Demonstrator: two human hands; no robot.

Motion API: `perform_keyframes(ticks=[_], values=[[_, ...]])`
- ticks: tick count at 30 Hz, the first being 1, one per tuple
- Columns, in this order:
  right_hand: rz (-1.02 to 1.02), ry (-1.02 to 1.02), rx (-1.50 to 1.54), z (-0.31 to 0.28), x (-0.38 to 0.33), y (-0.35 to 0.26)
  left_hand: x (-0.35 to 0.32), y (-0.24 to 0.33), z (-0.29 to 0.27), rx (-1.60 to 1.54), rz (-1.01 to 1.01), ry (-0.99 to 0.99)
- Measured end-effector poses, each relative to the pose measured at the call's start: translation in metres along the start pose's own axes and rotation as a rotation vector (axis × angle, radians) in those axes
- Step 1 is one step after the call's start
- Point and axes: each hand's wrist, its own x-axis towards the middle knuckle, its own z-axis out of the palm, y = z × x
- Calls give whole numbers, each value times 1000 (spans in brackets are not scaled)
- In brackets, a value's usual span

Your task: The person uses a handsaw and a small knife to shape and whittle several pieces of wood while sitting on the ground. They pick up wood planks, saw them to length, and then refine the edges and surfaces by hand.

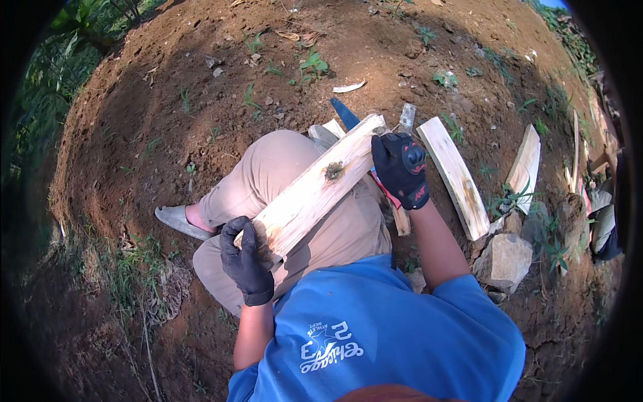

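Note:
A pale split wood plank (315,191) lies slantwise over my bent legs, with a dark knot near its upper part. My left hand (244,258), in a black glove, grips its near left end with the thumb on top. Its far right end is held by my right hand (400,164), also in a black glove, fingers wrapped over the edge. Beyond the plank a flat dark blue piece (344,114) sticks out; its other end is hidden. A thin red edge (387,193) shows below my right hand, its kind unclear.
A second plank (455,177) lies on the soil to the right, and a shorter wood piece (524,161) farther right. Nearby are a large stone (504,261) and a clear container (407,118). Part of another person (606,221) shows at the right rim.

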Motion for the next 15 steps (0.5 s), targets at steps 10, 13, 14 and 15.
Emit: perform_keyframes(ticks=[10,13,14,15], values=[[556,303,-691,-78,-9,232,7,-16,-5,-18,-125,-6],[483,-26,-62,-61,3,151,7,-25,-5,-80,-134,-4],[382,-111,109,-47,-2,127,8,-27,-7,-100,-144,-11],[242,-188,134,-34,-6,101,9,-28,-9,-121,-153,-21]])
